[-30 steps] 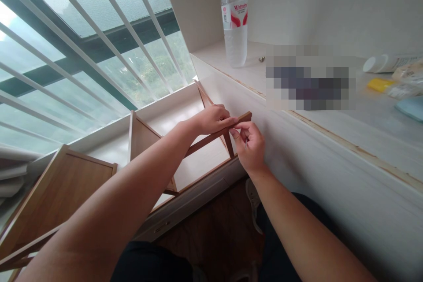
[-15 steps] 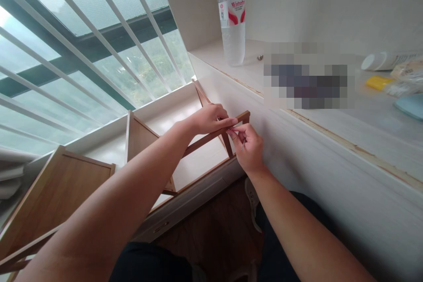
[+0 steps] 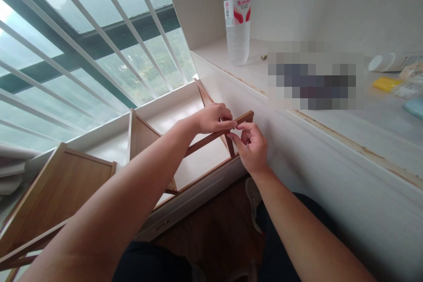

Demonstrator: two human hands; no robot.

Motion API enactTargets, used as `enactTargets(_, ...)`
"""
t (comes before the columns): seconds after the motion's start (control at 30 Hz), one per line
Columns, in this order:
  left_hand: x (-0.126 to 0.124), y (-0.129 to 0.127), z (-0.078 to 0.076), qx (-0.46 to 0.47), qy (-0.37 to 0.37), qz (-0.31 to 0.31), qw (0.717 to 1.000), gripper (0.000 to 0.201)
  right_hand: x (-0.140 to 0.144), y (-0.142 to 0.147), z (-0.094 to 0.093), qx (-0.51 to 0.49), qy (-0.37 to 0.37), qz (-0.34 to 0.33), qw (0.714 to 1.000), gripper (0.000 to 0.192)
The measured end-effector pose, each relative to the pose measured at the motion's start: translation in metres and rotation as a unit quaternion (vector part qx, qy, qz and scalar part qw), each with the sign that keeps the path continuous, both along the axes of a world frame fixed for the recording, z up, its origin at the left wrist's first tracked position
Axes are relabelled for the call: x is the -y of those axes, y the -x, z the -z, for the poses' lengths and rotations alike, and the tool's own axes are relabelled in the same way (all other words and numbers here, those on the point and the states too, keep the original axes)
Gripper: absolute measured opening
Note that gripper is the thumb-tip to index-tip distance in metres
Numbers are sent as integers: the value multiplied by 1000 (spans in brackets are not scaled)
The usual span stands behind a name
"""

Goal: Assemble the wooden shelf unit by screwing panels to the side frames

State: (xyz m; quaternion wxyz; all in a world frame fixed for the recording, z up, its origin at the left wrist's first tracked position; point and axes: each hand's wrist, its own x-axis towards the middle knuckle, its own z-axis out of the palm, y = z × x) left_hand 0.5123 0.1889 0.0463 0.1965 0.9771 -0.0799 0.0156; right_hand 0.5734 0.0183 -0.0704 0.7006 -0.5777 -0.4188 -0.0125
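My left hand [image 3: 216,119] is closed around a brown wooden bar [image 3: 205,142] of a slatted frame, its thumb lying along the top. At the bar's joint with a short wooden leg [image 3: 229,144], the thumb and forefinger of my right hand [image 3: 253,145] are slightly parted around a small dark fastener [image 3: 234,128], perhaps a screw head. The other fingers of that hand are curled in, and a tiny metal piece [image 3: 247,144] shows between them; its kind is hard to make out. Wooden panels [image 3: 82,172] of the same frame stretch away to the left.
Along the right runs a pale ledge [image 3: 333,134] with a chipped edge. On it are a water bottle [image 3: 238,31], small metal fasteners [image 3: 264,57], a blurred-out patch, a white tube [image 3: 385,62] and a yellow-ended packet [image 3: 386,84]. A barred window [image 3: 99,44] is at left.
My right thumb and forefinger have parted from their pinch at the joint, showing the small dark fastener. My left hand keeps its hold on the bar. The view has shifted slightly.
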Motion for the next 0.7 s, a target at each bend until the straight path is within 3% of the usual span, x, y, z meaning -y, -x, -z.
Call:
enactTargets(0.27, -3, 0, 2, -14, -5, -4, 1000, 48, 7, 0, -5, -128, 32, -59, 989, 25)
enactTargets(0.4, -1, 2, 1, -12, -4, -14, 1000, 47, 12, -2, -1, -161, 110, -85, 977, 37)
enactTargets(0.57, 2, 2, 0, -13, -1, -35, 999, 47, 18, -8, 2, -158, 205, -172, 951, 17)
enactTargets(0.7, 3, 2, 0, -10, -6, -24, 1000, 47, 21, -10, -1, -123, 204, -186, 953, 9)
